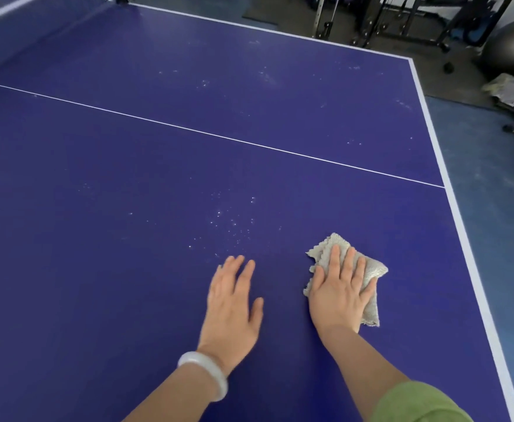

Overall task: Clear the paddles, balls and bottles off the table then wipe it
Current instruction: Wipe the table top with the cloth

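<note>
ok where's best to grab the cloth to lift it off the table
The cloth lies flat and folded under the right hand, so probably pinch its free far corner from above: it pokes out past the fingertips.

— How is the light?
— Soft and even. A pale sheen lies on the table (164, 41) toward twelve o'clock, and there is a faint shadow beside the left hand (234, 303).
— Sharp?
— That hand is smeared. The table's edge at three o'clock bows, and two o'clock is dim.
</note>
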A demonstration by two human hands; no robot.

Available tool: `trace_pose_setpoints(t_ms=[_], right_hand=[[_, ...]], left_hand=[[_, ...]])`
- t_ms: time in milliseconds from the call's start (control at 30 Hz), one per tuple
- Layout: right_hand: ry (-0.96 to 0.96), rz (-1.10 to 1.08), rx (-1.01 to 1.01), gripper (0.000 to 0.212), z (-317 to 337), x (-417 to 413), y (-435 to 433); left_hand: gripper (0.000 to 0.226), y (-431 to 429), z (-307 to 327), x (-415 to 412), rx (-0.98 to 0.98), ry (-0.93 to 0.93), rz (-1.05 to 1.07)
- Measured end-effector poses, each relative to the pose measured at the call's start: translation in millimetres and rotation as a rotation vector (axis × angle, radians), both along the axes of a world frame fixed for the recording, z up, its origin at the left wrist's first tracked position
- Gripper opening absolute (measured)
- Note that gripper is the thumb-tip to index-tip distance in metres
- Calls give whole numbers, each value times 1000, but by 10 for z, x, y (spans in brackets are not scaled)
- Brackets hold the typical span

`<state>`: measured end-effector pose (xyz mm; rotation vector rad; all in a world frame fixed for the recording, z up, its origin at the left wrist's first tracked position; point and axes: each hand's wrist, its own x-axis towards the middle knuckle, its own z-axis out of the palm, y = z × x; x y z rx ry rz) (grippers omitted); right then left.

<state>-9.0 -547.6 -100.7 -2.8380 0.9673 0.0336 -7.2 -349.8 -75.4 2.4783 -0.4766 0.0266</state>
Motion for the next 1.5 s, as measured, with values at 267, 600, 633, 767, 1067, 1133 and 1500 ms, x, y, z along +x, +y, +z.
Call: trace_pose_setpoints(t_ms=[267,600,633,767,1067,1133,1500], right_hand=[[16,-6,-26,63,28,-20,19],[-63,122,-5,57,-22,179,1401],[-80,239,-12,60,-14,235,1620],[16,637,-57,61,-21,372,1636],[25,-160,0,67,67,377,772],[-28,30,-41,58,-2,444,1197],[26,-74,9,55,46,526,176]], left_hand=[[75,1444,-167,486,352,113,403],[76,1490,-291,486,533,58,366],[76,1489,-290,481,533,58,364],[76,1489,-294,482,518,51,365],[75,1493,-286,492,486,43,344],[76,1493,-275,506,482,54,343],[75,1496,-305,497,462,43,334]])
